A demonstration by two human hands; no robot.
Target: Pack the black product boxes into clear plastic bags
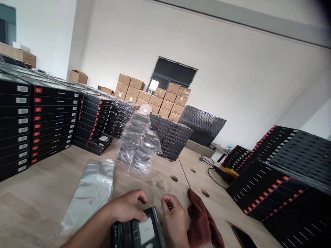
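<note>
Flat black box with a pale label panel at 6 o'clock, low in view, between both hands. Left hand curled, fingertips on the box's top edge; right hand curled just beside its right edge, with no firm hold to be made out from either. Fingers best kept off the pale panel, box level. At 10 o'clock, a silver foil pouch flat on the pale wooden table; at 12 o'clock, a heap of clear plastic-wrapped packets; at 3 o'clock, a crumpled brown cloth; at 4 o'clock, a black phone.
</note>
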